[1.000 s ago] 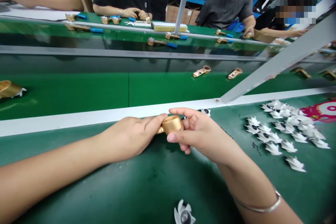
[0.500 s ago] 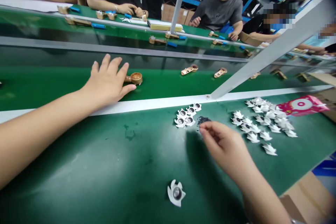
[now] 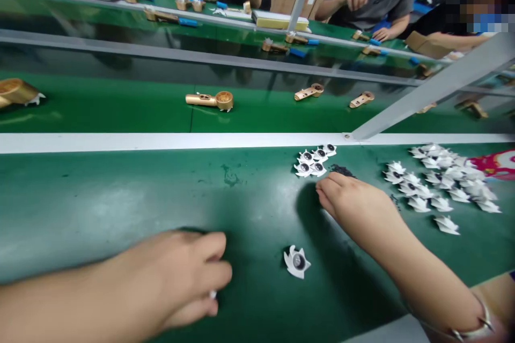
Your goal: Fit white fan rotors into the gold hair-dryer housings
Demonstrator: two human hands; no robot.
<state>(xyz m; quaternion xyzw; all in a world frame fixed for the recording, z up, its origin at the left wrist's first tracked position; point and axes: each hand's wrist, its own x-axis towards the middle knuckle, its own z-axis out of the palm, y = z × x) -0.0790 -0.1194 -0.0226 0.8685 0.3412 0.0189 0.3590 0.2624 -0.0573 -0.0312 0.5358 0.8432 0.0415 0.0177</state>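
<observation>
My left hand (image 3: 189, 278) lies low on the green bench near me, fingers curled over something small and white that I cannot make out. A single white fan wheel (image 3: 296, 262) sits just right of it. My right hand (image 3: 350, 201) rests further out with fingers bent downward, close to a small heap of dark bits (image 3: 341, 171) and a cluster of white fan wheels (image 3: 314, 161). A gold housing (image 3: 211, 99) lies alone on the conveyor belt beyond the white rail.
A larger pile of white fan wheels (image 3: 442, 182) and a pink packet (image 3: 497, 163) lie at right. More gold housings (image 3: 309, 91) ride the belt (image 3: 120, 107). A grey slanted bar (image 3: 434, 88) crosses at right. Other people work across the line.
My left hand let go of the gold housing on the belt and drew back to the near bench. My right hand shifted slightly toward the dark bits.
</observation>
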